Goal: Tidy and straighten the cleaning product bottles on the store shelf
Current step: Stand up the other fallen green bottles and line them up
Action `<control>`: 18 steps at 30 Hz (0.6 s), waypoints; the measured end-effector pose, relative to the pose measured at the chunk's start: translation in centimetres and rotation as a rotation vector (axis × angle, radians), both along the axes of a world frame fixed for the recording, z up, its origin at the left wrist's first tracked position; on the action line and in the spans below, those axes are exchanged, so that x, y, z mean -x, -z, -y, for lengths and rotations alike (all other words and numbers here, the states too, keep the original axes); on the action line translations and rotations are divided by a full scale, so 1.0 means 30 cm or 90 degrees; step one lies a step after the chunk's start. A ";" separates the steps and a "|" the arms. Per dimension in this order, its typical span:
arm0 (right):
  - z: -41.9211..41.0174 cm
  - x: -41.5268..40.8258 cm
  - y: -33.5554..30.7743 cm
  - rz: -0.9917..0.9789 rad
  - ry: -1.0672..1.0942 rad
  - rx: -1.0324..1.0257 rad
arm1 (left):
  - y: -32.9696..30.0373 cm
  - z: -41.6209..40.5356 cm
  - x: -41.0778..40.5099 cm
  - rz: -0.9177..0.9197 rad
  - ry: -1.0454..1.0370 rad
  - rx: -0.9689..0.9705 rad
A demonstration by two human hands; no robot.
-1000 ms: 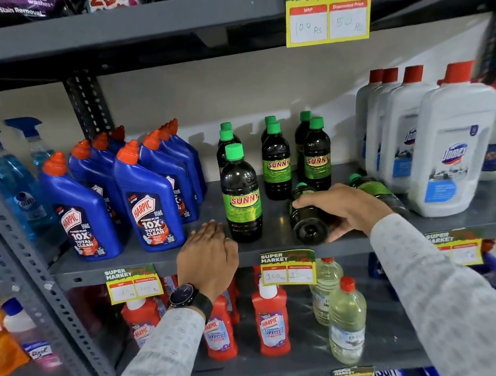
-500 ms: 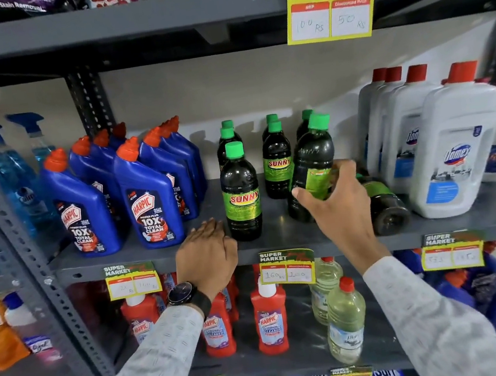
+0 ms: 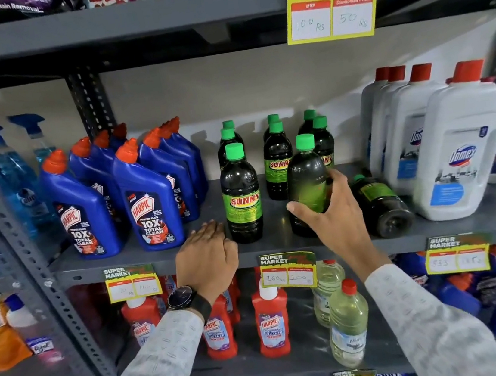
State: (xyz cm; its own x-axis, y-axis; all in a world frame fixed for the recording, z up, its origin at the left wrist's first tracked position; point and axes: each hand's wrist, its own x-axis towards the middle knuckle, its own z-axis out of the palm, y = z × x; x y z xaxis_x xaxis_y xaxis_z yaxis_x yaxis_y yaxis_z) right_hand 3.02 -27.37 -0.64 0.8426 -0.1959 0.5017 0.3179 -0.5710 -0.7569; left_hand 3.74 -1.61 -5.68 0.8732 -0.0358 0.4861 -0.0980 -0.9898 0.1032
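Right in front stands a big grey metal shelf (image 3: 168,260) full of cleaning bottles. On its right side stand tall white plastic jugs with red caps (image 3: 458,144), close together in a row. On its left side stand blue plastic bottles with orange bent tops (image 3: 147,201), packed tight in two rows. In the middle stand small dark bottles with green caps (image 3: 241,195) and green labels.

The right hand (image 3: 334,208) is wrapped around one dark green-capped bottle (image 3: 305,180), thumb on the near side and fingers around the far side. That bottle is upright at the front of the shelf, and its plain side faces out. Just to its right, another dark bottle lying on its side (image 3: 381,205) shows its round bottom at the shelf edge, beside the white jugs.

The left hand (image 3: 207,256) lies flat and spread on the front edge of the shelf, holding nothing. It is just beside the front dark bottle. A black round wristwatch (image 3: 180,297) sits on that wrist.

Yellow and green paper price tags (image 3: 287,271) hang from the shelf edge.
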 end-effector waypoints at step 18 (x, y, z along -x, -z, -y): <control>0.059 -0.089 0.029 -0.092 -0.244 -0.139 | 0.005 0.000 -0.003 0.014 0.001 -0.004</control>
